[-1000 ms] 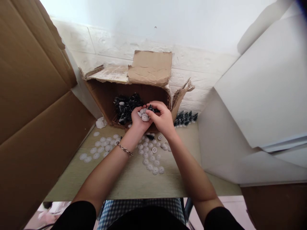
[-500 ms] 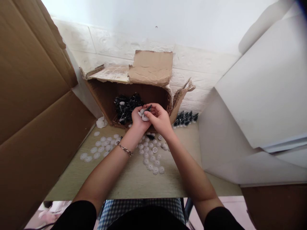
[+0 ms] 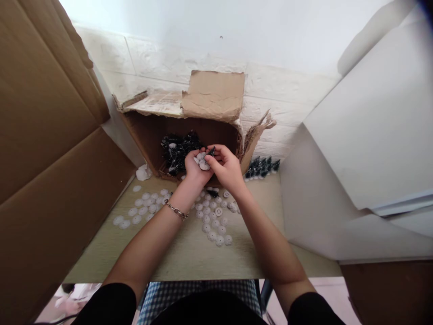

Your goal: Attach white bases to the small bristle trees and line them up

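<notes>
My left hand (image 3: 195,169) is cupped around several small white round bases (image 3: 202,161), in front of the opening of a torn cardboard box (image 3: 135,140). Right beside it, my right hand (image 3: 226,169) pinches a small dark green miniature tree (image 3: 211,151) between thumb and fingers, just above the bases. The lower end of this tree is hidden by my thumb. Inside the box lies a heap of dark miniature trees (image 3: 181,151). White discs (image 3: 215,223) are spread over the table below my hands, with a loose miniature tree (image 3: 213,193) among them.
Several miniature trees (image 3: 262,167) stand in rows on white bases right of the box. More white discs (image 3: 145,203) lie on the table (image 3: 189,262) at left. Large cardboard (image 3: 50,180) walls the left side, white board (image 3: 338,194) the right.
The tree in my right hand has tipped a little more upright over the white bases. Both hands otherwise stay in nearly the same place.
</notes>
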Available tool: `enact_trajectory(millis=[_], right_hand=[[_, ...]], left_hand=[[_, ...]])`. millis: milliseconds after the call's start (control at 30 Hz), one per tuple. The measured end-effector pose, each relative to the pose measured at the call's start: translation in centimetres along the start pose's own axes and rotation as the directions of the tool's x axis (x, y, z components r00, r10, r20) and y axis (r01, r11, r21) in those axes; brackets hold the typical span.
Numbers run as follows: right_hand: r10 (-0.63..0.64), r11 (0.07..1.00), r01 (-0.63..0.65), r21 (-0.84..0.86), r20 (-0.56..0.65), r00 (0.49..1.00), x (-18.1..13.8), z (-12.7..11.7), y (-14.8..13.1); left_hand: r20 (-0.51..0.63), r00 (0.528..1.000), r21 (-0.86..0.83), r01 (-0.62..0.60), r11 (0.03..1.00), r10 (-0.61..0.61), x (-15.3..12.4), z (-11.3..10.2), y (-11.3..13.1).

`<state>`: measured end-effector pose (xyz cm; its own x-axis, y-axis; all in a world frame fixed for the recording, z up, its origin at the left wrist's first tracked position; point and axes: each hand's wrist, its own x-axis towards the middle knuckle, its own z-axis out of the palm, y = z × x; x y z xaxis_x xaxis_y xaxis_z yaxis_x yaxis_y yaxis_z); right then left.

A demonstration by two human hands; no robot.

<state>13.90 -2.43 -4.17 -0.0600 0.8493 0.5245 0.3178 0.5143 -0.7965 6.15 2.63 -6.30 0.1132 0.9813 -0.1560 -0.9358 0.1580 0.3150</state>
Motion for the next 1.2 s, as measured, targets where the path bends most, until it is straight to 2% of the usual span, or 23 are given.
enact_trajectory(millis=[500,667,933,1100,1200], right_hand=[[-0.009,1.0,0.009,0.017,0.005,1.0,0.08,-0.03,0.19],[0.003,0.999,-0.002,-0.05,0.023,1.0,0.02,-0.11,-0.02],[-0.081,0.991,0.088,-0.103,0.071,0.994,-0.26,-0.45,-0.55],[-0.147,0.989,0.148,-0.017,0.029,0.989,-0.12,-0.62,-0.44],[-0.143,0.99,0.142,0.02,0.031,0.989,0.09,-0.77,-0.15]], left_hand=[[0.001,1.0,-0.004,-0.003,1.0,0.003,-0.04,0.03,-0.09],[0.007,1.0,-0.016,0.002,1.0,-0.002,-0.34,0.35,-0.08],[-0.026,0.999,-0.024,-0.04,0.999,0.039,-0.67,0.91,0.21],[-0.026,0.999,-0.064,-0.028,0.998,0.027,-0.55,0.52,0.16],[-0.026,1.0,-0.064,0.003,0.998,-0.005,-0.34,0.17,0.05]])
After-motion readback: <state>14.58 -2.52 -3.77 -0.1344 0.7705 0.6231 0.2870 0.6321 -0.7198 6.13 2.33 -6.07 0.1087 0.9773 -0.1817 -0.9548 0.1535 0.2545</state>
